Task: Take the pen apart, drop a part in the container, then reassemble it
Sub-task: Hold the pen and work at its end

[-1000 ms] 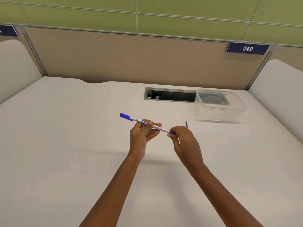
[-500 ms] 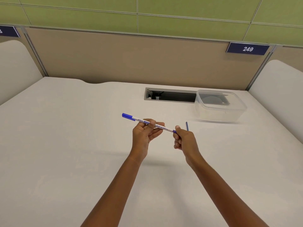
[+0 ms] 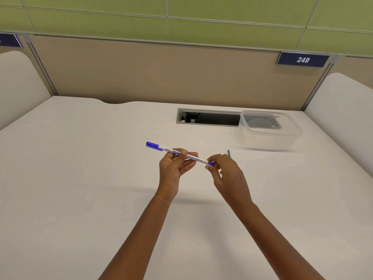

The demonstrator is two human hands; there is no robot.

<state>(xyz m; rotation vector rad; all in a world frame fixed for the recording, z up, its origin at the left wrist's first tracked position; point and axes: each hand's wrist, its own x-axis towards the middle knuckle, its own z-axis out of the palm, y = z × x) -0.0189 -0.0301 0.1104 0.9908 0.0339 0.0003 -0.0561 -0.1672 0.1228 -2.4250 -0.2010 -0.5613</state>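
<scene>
While our left hand [image 3: 171,166] grips the pen [image 3: 193,158], our right hand [image 3: 228,174] pinches its end; we judge dismantling just begun.

Bright, even light from overhead falls on the white counter [image 3: 80,178], leaving only a soft, faint band of shadow beneath the forearms [image 3: 141,229] and a thin grey one at the foot of the clear container [image 3: 268,138]. The wide lens bows the green wall panels [image 3: 121,23] toward the edges, yet the middle is sharp enough to read the print on the pen [image 3: 193,158] and the number plate [image 3: 302,60]; the lower counter looks blotchy.
</scene>
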